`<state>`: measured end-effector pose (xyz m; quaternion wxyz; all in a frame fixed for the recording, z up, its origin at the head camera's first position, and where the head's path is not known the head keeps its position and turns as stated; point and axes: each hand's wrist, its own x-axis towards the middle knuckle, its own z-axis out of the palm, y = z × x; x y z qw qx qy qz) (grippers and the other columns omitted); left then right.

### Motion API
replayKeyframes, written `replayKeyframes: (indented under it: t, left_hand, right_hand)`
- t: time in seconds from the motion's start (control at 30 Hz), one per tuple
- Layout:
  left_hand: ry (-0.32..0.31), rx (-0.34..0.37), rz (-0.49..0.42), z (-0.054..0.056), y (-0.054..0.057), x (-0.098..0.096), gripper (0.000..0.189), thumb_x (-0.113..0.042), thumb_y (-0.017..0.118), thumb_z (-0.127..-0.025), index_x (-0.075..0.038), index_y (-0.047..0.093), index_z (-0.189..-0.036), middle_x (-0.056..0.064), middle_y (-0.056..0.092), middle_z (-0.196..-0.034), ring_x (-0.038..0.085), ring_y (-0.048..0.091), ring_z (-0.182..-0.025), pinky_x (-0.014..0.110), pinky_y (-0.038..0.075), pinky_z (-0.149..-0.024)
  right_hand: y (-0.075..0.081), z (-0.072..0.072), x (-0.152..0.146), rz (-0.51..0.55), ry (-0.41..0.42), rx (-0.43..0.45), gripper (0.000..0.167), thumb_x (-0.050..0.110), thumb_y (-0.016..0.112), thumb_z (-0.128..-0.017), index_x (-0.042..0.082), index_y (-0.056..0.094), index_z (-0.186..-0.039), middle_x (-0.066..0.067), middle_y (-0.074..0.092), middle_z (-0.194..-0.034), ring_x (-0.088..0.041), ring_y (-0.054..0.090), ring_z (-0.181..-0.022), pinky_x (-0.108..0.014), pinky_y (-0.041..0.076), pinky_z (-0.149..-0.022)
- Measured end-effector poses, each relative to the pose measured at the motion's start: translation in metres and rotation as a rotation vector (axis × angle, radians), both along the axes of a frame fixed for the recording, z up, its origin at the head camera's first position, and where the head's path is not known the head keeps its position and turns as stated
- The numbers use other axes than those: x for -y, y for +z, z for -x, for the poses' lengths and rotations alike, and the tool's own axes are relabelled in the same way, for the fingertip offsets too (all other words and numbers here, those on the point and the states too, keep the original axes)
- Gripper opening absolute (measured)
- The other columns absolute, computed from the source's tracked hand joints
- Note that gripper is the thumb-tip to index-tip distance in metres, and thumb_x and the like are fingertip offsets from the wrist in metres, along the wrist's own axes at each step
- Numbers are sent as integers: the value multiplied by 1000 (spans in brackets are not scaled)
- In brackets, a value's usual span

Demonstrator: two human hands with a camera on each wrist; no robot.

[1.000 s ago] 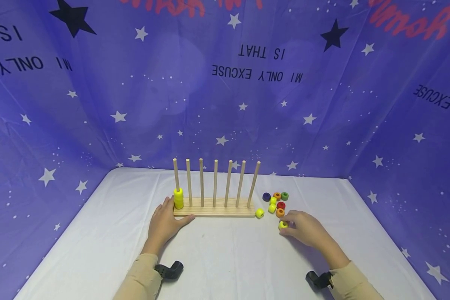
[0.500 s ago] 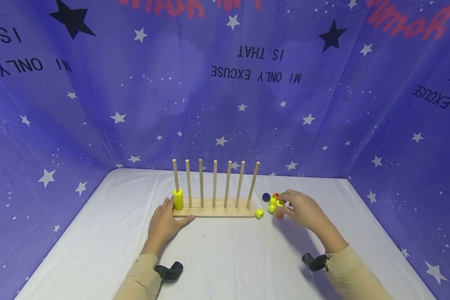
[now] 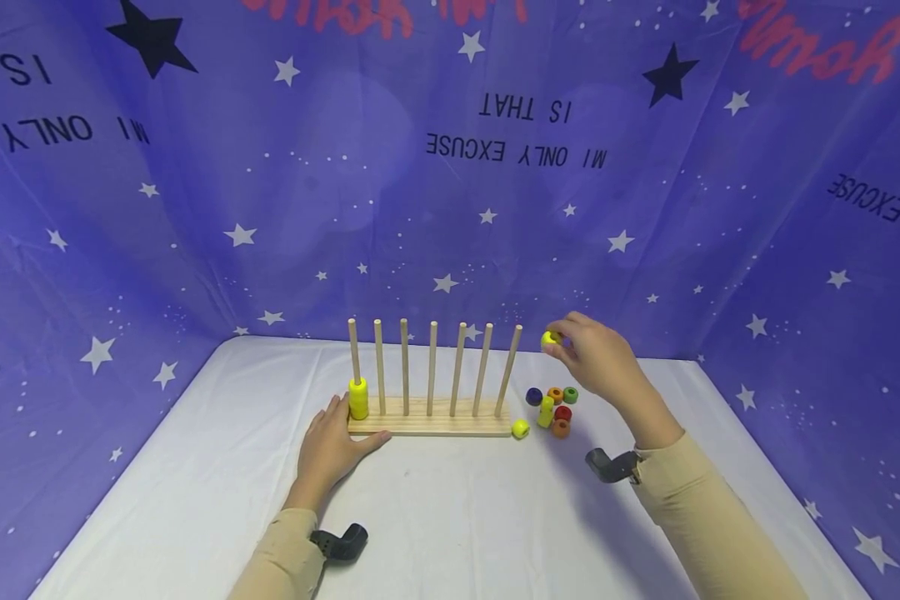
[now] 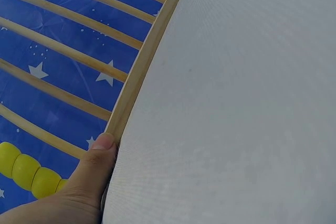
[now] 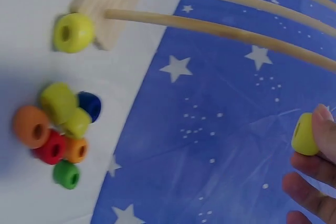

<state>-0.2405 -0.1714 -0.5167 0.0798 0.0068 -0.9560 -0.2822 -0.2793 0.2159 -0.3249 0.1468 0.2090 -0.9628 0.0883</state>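
Observation:
Between the thumb and fingers of my right hand (image 3: 598, 357) is a yellow bead (image 3: 551, 338), raised above the table to the right of a wooden peg rack (image 3: 435, 425). The right wrist view shows the same yellow bead (image 5: 304, 135) pinched at the fingertips. My left hand (image 3: 328, 450) rests against the rack's left end, fingers straight along its side; the thumb (image 4: 94, 163) lies on the front edge. Several yellow beads (image 3: 357, 399) are stacked on the leftmost peg. The other pegs are bare. A loose yellow bead (image 3: 521, 428) sits beside the rack's right end.
Right of the rack lies a cluster of loose beads: dark blue (image 3: 534, 397), orange (image 3: 561, 428), green (image 3: 571, 395), red (image 3: 563, 413) and yellow (image 3: 545, 412). A white cloth (image 3: 435, 525) covers the table. Purple star-printed fabric (image 3: 420, 208) hangs behind and at both sides.
My right hand has lifted the yellow bead from near the table, moving it up and away past the bead cluster toward the height of the peg tops. My left hand stays in place.

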Motion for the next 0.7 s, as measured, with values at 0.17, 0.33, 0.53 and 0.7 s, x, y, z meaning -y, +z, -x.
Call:
replayKeyframes:
  t: [0.17,0.33,0.53,0.7]
  left_hand:
    - [-2,-3,-2,0,1,0,111,-68,72,-77,-1,29,-154,23,39,-155,40,28,-149,53,18,-126]
    - [-1,-6,-4,-1,1,-1,111,-68,72,-76,-1,30,-154,23,40,-155,40,28,-149,52,18,-125]
    - [-1,-18,-4,0,1,0,111,-68,73,-76,-1,31,-154,23,41,-154,40,29,-149,53,19,-125]
    - [-3,-20,-9,0,0,0,111,-68,73,-75,-2,31,-154,21,41,-155,39,28,-149,52,18,-126]
  right_hand:
    - [17,7,12,53,-6,-38,38,33,66,-96,7,66,-124,-6,66,-103,-24,67,-90,-43,58,-74]
    - [35,9,29,98,24,-71,39,33,66,-96,7,66,-125,-6,66,-103,-24,66,-91,-42,57,-77]
    - [50,8,55,108,83,-97,39,34,66,-96,7,66,-124,-4,65,-102,-22,64,-91,-39,56,-78]
    - [54,7,77,99,138,-102,39,34,65,-95,8,66,-125,-3,65,-103,-21,64,-91,-37,56,-79]
